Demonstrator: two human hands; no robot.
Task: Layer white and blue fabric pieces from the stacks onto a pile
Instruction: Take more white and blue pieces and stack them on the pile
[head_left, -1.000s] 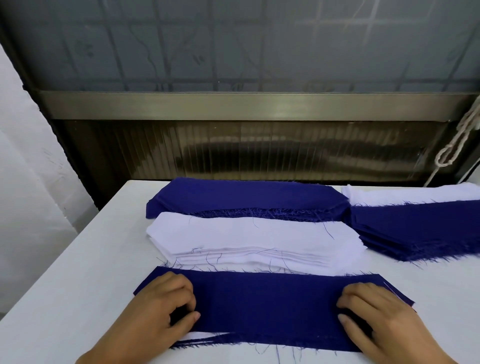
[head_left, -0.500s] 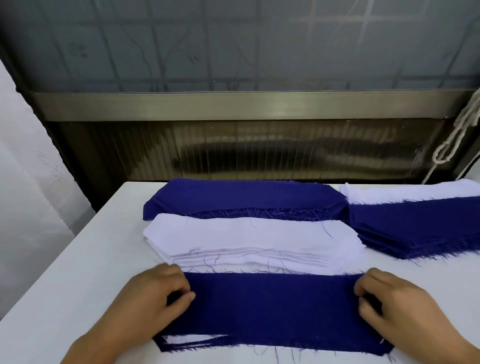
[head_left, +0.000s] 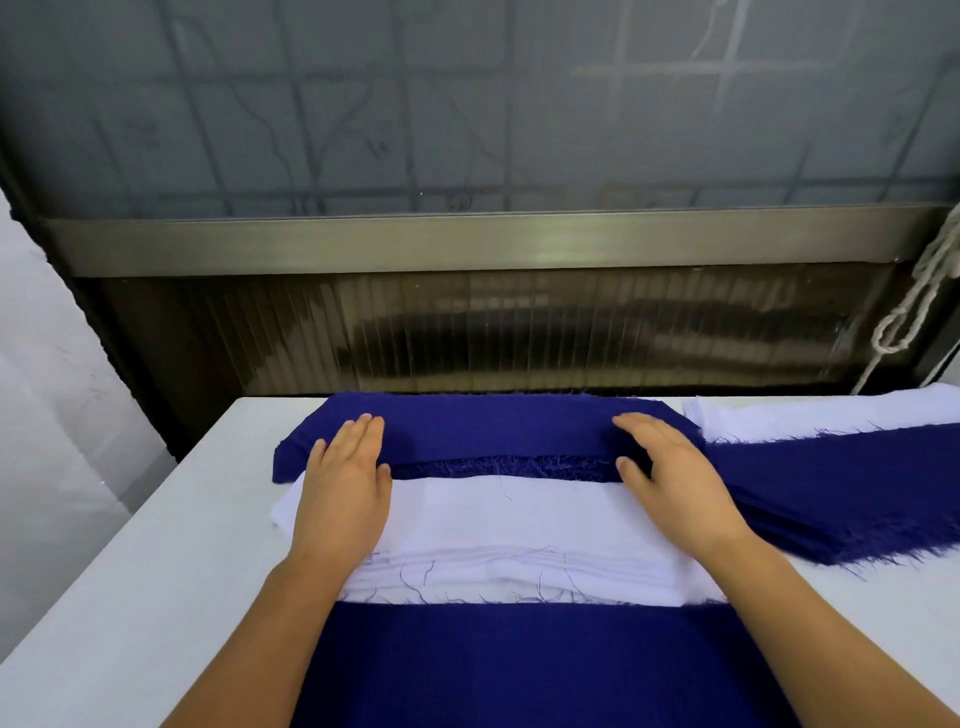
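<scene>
A pile topped by a blue fabric piece (head_left: 519, 665) lies at the near edge of the white table (head_left: 156, 571). Behind it sits a white stack (head_left: 509, 514), and behind that a blue stack (head_left: 493, 426). My left hand (head_left: 345, 483) reaches over the white stack with straight fingers, their tips on the left end of the blue stack. Over at the right end of that blue stack, my right hand (head_left: 670, 473) has its fingers spread on the fabric. Neither hand holds a piece.
A second blue pile (head_left: 841, 493) with frayed edges lies at the right, with white fabric (head_left: 810, 415) behind it. A dark ribbed panel and metal rail (head_left: 467, 239) rise just past the table's far edge. A rope (head_left: 914, 301) hangs at the right.
Both hands left the ends of the near blue piece and reached forward over the white stack to the far blue stack. The near piece now lies flat, and the view has moved closer.
</scene>
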